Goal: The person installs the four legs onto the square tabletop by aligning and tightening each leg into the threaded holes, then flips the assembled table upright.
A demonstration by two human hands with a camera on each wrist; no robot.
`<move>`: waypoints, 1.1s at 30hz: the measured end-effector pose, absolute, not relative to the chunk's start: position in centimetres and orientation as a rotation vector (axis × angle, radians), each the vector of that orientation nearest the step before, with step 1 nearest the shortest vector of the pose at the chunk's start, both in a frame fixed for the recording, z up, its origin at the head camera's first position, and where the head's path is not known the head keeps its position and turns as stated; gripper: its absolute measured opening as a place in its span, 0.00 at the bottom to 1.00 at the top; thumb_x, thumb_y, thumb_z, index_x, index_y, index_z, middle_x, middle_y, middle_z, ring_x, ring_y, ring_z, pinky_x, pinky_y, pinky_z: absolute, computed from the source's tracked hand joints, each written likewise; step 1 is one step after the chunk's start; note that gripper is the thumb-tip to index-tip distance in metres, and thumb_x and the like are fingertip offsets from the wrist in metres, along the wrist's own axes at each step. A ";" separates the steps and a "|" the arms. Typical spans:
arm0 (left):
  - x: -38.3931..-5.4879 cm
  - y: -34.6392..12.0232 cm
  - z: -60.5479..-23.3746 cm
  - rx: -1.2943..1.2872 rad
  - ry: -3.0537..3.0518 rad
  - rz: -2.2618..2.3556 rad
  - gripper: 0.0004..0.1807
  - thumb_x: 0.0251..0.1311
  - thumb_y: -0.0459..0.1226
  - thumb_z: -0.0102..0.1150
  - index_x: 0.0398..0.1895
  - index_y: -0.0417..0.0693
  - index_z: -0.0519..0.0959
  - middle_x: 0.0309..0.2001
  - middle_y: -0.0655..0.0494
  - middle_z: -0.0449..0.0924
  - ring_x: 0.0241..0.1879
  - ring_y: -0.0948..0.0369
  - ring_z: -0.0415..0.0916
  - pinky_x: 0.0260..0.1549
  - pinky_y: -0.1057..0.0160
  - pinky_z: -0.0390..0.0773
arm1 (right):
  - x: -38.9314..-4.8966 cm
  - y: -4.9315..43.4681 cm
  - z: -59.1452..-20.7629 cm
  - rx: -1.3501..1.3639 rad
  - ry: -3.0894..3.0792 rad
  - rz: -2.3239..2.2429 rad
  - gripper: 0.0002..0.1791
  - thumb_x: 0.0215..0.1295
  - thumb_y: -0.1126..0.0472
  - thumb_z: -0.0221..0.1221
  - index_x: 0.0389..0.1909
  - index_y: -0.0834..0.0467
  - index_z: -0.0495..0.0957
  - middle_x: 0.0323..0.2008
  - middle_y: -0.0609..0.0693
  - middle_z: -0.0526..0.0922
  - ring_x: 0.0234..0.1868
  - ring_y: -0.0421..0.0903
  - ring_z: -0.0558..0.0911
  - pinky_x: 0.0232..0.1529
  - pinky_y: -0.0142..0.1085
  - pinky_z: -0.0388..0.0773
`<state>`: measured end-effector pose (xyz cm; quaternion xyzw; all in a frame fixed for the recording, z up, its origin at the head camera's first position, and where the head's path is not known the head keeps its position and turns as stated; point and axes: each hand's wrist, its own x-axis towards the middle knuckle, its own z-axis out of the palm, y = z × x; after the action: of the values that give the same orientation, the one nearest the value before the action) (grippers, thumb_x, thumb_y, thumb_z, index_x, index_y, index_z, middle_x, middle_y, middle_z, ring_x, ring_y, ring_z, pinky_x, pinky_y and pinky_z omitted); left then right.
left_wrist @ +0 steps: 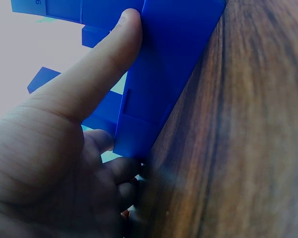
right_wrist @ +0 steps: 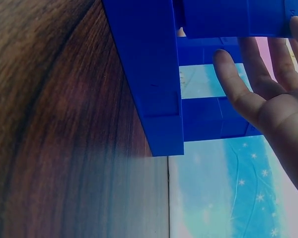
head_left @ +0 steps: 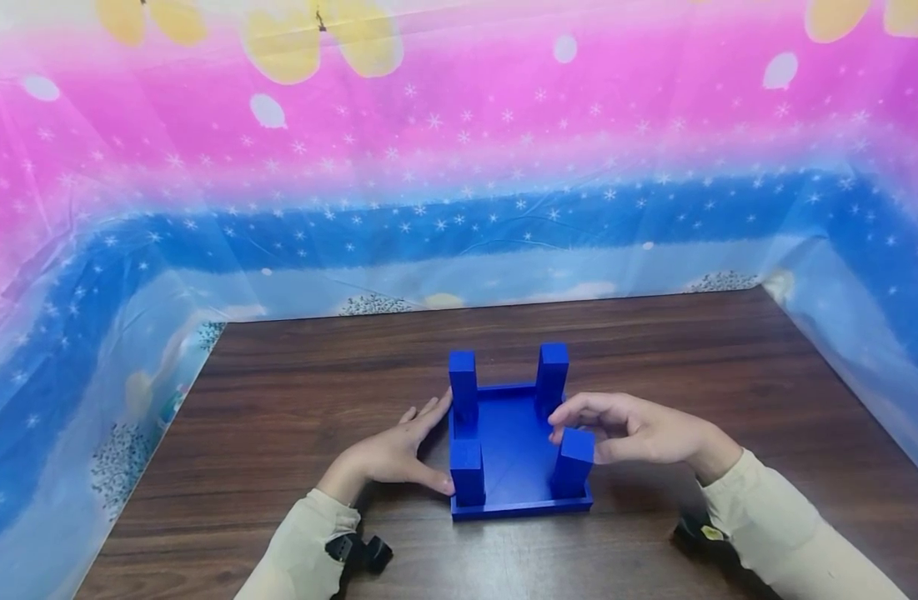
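A shallow blue rectangular base (head_left: 511, 450) with a raised rim lies on the table. Blue posts rise from its corners: back left (head_left: 463, 387), back right (head_left: 552, 379), front left (head_left: 469, 473) and front right (head_left: 574, 462). My left hand (head_left: 387, 454) lies along the left side, fingers spread, thumb (left_wrist: 124, 37) touching near the front left post. My right hand (head_left: 642, 429) is bent loosely round the upper front right post, the thumb at its right side and fingers behind it. Their tips are partly hidden behind that post in the right wrist view.
The brown wooden table (head_left: 293, 375) extends around the base. A patterned pink and blue cloth (head_left: 459, 217) hangs behind and along both sides. Black wrist devices (head_left: 361, 552) sit at the cream sleeves (head_left: 789, 517).
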<state>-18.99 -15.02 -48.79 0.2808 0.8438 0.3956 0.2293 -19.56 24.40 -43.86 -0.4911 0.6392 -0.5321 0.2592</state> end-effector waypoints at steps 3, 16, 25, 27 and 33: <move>-18.8 -14.9 -48.4 0.755 2.327 1.074 0.76 0.50 0.58 0.82 0.88 0.53 0.34 0.85 0.37 0.34 0.83 0.40 0.25 0.77 0.33 0.28 | -19.6 24.4 -43.9 -1.329 1.733 -1.445 0.30 0.70 0.79 0.54 0.71 0.61 0.70 0.60 0.70 0.77 0.64 0.50 0.78 0.65 0.40 0.76; -18.6 -14.9 -48.2 0.757 2.323 1.087 0.76 0.49 0.60 0.81 0.88 0.55 0.34 0.85 0.34 0.34 0.82 0.37 0.25 0.76 0.32 0.28 | -19.4 24.4 -43.7 -1.299 1.717 -1.462 0.30 0.70 0.79 0.57 0.71 0.62 0.69 0.60 0.70 0.77 0.65 0.50 0.77 0.68 0.40 0.74; -18.7 -15.0 -48.5 0.766 2.318 1.098 0.76 0.49 0.60 0.81 0.88 0.55 0.34 0.85 0.35 0.34 0.83 0.39 0.25 0.76 0.32 0.28 | -19.6 24.5 -43.8 -1.313 1.727 -1.463 0.29 0.69 0.79 0.59 0.69 0.75 0.64 0.61 0.73 0.74 0.65 0.49 0.78 0.70 0.37 0.72; -18.8 -15.0 -48.5 0.768 2.314 1.104 0.76 0.49 0.60 0.81 0.88 0.55 0.34 0.85 0.35 0.34 0.83 0.39 0.25 0.76 0.32 0.28 | -19.7 24.6 -43.8 -1.314 1.729 -1.460 0.29 0.69 0.79 0.60 0.68 0.76 0.64 0.62 0.71 0.75 0.65 0.49 0.78 0.71 0.37 0.71; -18.9 -15.0 -48.8 0.767 2.325 1.086 0.75 0.50 0.61 0.80 0.88 0.58 0.33 0.85 0.37 0.33 0.83 0.39 0.24 0.76 0.32 0.29 | -19.7 24.6 -43.9 -1.302 1.735 -1.461 0.30 0.68 0.79 0.61 0.70 0.70 0.67 0.64 0.56 0.79 0.65 0.49 0.78 0.72 0.36 0.69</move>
<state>-18.93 -15.01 -48.80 0.2786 0.8449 0.3947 0.2294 -19.68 24.58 -43.86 -0.4808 0.6406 -0.5393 0.2601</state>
